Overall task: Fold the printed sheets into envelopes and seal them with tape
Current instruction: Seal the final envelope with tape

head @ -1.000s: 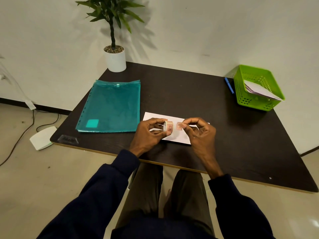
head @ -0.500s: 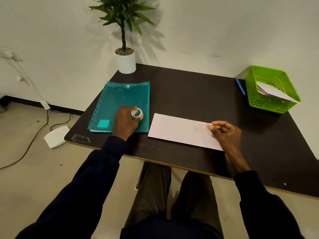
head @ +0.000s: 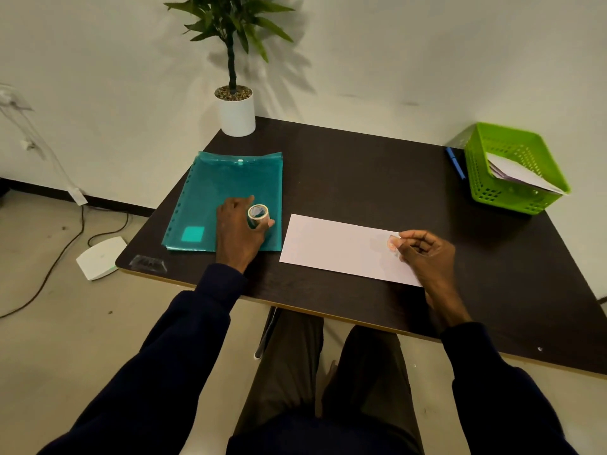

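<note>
A white folded sheet point(head: 338, 246) lies flat near the front of the dark table point(head: 361, 172). My right hand point(head: 423, 252) pinches a small reddish piece of tape point(head: 392, 242) at the sheet's right end. My left hand point(head: 238, 224) grips a small roll of tape point(head: 258, 213) over the teal plastic folder point(head: 230, 188), left of the sheet.
A green basket point(head: 512, 149) holding folded white papers stands at the table's far right, with a blue pen point(head: 456, 163) beside it. A potted plant point(head: 236, 106) sits at the back left corner. A white device point(head: 100, 257) and cables lie on the floor to the left.
My hands parted from above the sheet. The left carried the tape roll leftward over the teal folder; the right took the torn piece of tape to the sheet's right end.
</note>
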